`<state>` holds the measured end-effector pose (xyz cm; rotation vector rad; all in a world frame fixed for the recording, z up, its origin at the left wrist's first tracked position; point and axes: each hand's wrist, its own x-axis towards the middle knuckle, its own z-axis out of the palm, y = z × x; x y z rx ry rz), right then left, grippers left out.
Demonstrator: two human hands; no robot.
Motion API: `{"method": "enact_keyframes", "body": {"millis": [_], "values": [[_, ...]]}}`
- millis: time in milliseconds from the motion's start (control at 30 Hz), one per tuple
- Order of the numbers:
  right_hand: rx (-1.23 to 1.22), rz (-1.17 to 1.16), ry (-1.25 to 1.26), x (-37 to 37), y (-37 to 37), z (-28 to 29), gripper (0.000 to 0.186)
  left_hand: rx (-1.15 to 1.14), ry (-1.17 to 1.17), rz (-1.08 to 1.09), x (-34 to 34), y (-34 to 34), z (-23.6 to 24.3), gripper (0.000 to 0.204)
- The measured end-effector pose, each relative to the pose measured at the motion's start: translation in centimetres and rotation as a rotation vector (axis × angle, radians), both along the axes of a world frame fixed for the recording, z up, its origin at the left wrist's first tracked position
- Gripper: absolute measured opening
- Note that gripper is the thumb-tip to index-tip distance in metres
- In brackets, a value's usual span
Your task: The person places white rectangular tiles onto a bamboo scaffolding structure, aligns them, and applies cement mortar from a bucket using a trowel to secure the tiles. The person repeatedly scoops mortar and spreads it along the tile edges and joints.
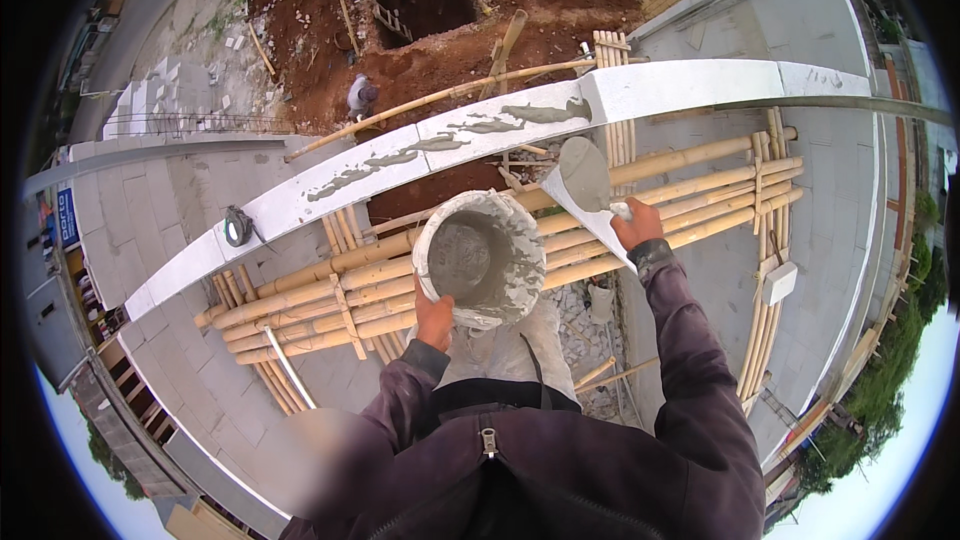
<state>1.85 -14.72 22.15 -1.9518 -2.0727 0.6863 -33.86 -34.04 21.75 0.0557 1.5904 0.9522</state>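
Observation:
My left hand (433, 318) grips the near-left rim of a mortar-smeared bucket (525, 285). Wet grey mortar (462, 255) lies inside the bucket, which is in front of my body. In my right hand (638, 226) is the handle of a trowel (583, 172). Its rounded blade points away from me and is coated with grey mortar. Just beyond both runs the top of a white block wall (690, 90). Uneven streaks of mortar (440, 143) lie along its middle stretch, ending at a raised block on the right.
Bamboo poles (690, 180) form a platform below me, level with the wall. A small dark round object (238, 227) sits on the wall's left part. Far below, a person (362, 95) is near red soil and a dug pit (430, 10). A white box (779, 283) hangs by bamboo uprights.

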Motion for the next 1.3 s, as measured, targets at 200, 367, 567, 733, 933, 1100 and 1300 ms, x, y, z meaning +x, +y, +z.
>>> {"method": "enact_keyframes", "body": {"millis": [200, 367, 567, 733, 933, 1100, 1300], "values": [[-0.580, -0.193, 0.426, 1.7, 7.5, -4.7, 0.026, -0.063, -0.016, 0.021, 1.7, -0.9, -2.3, 0.089], [-0.746, -0.292, 0.916, 3.7, 12.6, -6.1, 0.005, -0.022, 0.035, -0.027, 3.7, -0.9, -4.1, 0.087], [-0.898, -0.240, 0.905, 9.6, 10.1, -5.8, 0.006, -0.006, -0.015, -0.075, 5.0, 1.1, -6.8, 0.088], [-0.912, -0.209, 0.571, 10.4, 2.0, -5.1, 0.014, -0.045, -0.055, -0.049, 6.6, 2.4, -10.8, 0.092], [-0.552, 0.329, -0.077, 0.4, -5.0, -9.1, 0.027, 0.027, 0.106, -0.149, 7.9, 2.5, -13.7, 0.094], [-0.452, 0.356, -0.413, -8.5, -5.2, -14.8, 0.018, 0.121, 0.389, -0.366, 9.3, 3.1, -10.6, 0.095], [-0.711, 0.565, -0.304, -10.7, -3.6, -16.9, 0.025, 0.143, 0.529, -0.492, 8.3, 4.6, -6.9, 0.095]]}}
